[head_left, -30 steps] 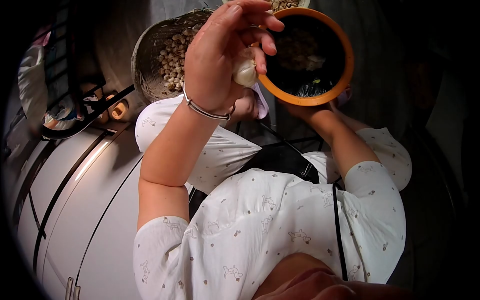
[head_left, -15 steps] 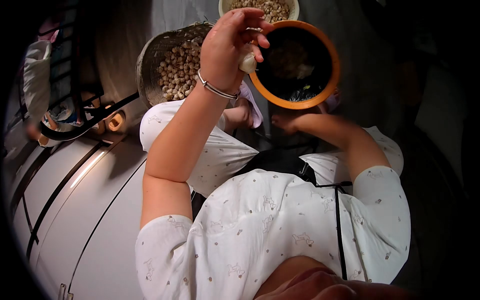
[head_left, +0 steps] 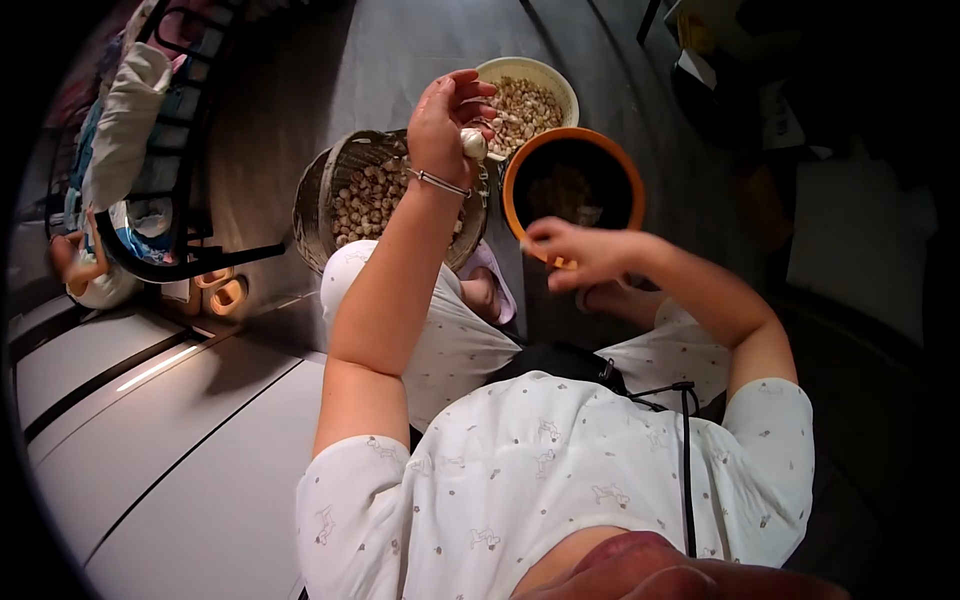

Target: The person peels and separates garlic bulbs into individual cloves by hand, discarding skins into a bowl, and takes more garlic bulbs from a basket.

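My left hand (head_left: 455,125), a bracelet at its wrist, is raised above the woven basket (head_left: 310,215) of garlic bulbs. A whitish garlic bulb (head_left: 473,144) is held against its palm side, with the fingers loosely curled. At the near rim of the orange-rimmed tub (head_left: 636,185) is my right hand (head_left: 580,250), slightly blurred, its fingers apart and nothing visible between them. Dark lining and pale brown scraps show inside the tub. Behind it stands a cream basket (head_left: 568,90) holding many small garlic cloves (head_left: 525,112).
My knees and a lilac slipper (head_left: 503,298) are close below the containers. A black metal rack (head_left: 180,150) with a draped white cloth (head_left: 130,120) stands at the left, near orange slippers (head_left: 228,296). White panels (head_left: 200,440) lie at lower left. Another person's arm (head_left: 88,262) shows at far left.
The view has shifted, showing more floor and the whole cream basket. My right hand has risen from beneath the tub to its near rim. My left hand still holds the bulb.
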{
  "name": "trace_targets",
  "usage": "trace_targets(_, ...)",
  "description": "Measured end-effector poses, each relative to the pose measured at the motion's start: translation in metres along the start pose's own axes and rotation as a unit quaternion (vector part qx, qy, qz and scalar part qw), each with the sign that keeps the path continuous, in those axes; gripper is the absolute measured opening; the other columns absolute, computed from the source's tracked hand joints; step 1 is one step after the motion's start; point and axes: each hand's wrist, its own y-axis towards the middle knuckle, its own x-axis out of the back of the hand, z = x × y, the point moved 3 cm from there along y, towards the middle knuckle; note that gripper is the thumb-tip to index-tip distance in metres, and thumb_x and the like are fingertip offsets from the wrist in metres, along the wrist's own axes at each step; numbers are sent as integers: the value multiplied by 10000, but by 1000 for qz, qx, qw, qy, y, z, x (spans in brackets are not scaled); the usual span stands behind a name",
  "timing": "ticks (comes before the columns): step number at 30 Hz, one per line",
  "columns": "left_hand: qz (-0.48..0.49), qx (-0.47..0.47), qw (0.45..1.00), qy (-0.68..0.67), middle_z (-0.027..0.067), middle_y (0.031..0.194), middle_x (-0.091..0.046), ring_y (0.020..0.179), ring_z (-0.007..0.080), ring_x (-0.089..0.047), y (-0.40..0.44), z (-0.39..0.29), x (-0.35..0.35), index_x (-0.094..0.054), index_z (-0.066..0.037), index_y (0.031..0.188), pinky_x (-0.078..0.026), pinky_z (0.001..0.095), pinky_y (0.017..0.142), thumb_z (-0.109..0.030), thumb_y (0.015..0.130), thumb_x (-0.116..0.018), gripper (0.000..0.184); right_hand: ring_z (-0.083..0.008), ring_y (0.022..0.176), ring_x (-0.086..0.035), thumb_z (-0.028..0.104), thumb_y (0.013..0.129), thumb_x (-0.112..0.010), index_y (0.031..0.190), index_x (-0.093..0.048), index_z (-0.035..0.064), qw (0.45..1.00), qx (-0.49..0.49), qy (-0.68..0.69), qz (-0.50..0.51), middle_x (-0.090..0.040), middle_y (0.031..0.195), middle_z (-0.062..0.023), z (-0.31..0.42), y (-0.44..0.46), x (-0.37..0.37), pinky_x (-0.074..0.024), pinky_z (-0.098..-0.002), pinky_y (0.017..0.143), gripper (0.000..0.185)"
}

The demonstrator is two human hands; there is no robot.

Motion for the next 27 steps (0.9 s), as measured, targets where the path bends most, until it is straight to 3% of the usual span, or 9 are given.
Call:
trace_targets(5, -16, -16, 1000, 0, 132, 889, -604, 676, 174, -571, -1, -4, 2, -514, 11, 1059, -480, 254, 505, -209, 950, -333, 305, -204, 907, -581, 175, 836, -620, 1319, -377, -45, 963, -71, -121, -232, -292, 1345, -175, -7, 26, 81, -479, -301, 833, 584)
trace_targets(8, -12, -13, 1000, -12, 130, 884, -605, 674, 174, -572, -2, -1, 4, -518, 8, 1058, -480, 256, 506, -207, 951, -330, 305, -216, 993, -591, 190, 860, -606, 1339, -408, 33, 942, -139, -139, -272, -75, 1493, -195, -14, 37, 107, -476, -317, 848, 541)
trace_targets(10, -12, -18, 1000, 0, 130, 883, -606, 673, 173, -572, -4, 0, 4, -522, 4, 1055, -481, 258, 507, -208, 952, -329, 305, -223, 1016, -589, 188, 860, -606, 1335, -435, 73, 939, -134, -134, -286, -59, 1505, -194, -10, 34, 110, -472, -323, 854, 518)
trace_targets(12, -19, 3, 1000, -12, 131, 886, -609, 679, 173, -574, -6, 5, 4, -525, 2, 1052, -481, 258, 506, -207, 953, -329, 303, -227, 1029, -585, 172, 855, -608, 1324, -453, 77, 934, -97, -127, -318, -148, 1492, -190, 6, 22, 100, -471, -333, 851, 503)
trace_targets(13, -27, 16, 999, -9, 126, 895, -612, 689, 171, -577, -6, 9, 4, -527, -4, 1049, -485, 267, 517, -224, 954, -329, 311, -193, 928, -602, 146, 870, -582, 1283, -479, 54, 918, -75, -165, -352, -345, 1400, -146, 15, 14, 91, -468, -304, 837, 435)
trace_targets(14, -25, 14, 1000, -10, 126, 895, -612, 689, 171, -577, -7, 13, 3, -527, -4, 1049, -485, 267, 517, -224, 954, -329, 311, -193, 928, -602, 146, 870, -582, 1283, -479, 54, 917, -74, -167, -353, -345, 1400, -146, 26, 5, 82, -468, -304, 837, 435)
trace_targets(16, 1, 114, 990, -87, 115, 894, -617, 695, 168, -580, -11, 36, -4, -529, -16, 1045, -491, 279, 534, -263, 959, -323, 333, -124, 803, -575, 112, 860, -594, 1234, -512, 63, 922, -76, -80, -371, -471, 1215, -86, 48, -19, 65, -474, -250, 748, 387)
trace_targets(19, 20, 162, 982, -100, 100, 868, -618, 689, 169, -581, -22, 65, -15, -535, -33, 1033, -496, 292, 555, -332, 969, -299, 387, -67, 700, -505, 91, 836, -625, 1213, -525, 86, 906, -46, -58, -416, -480, 1033, -38, 68, -41, 42, -450, -202, 680, 390)
trace_targets(27, 38, 199, 971, -126, 128, 939, -588, 832, 235, -573, -47, 96, -45, -527, -17, 1025, -489, 380, 774, -398, 973, -296, 449, -82, 683, -496, 88, 804, -670, 1180, -543, 93, 882, 13, -87, -463, -469, 975, -52, 47, -38, 29, -453, -210, 664, 396)
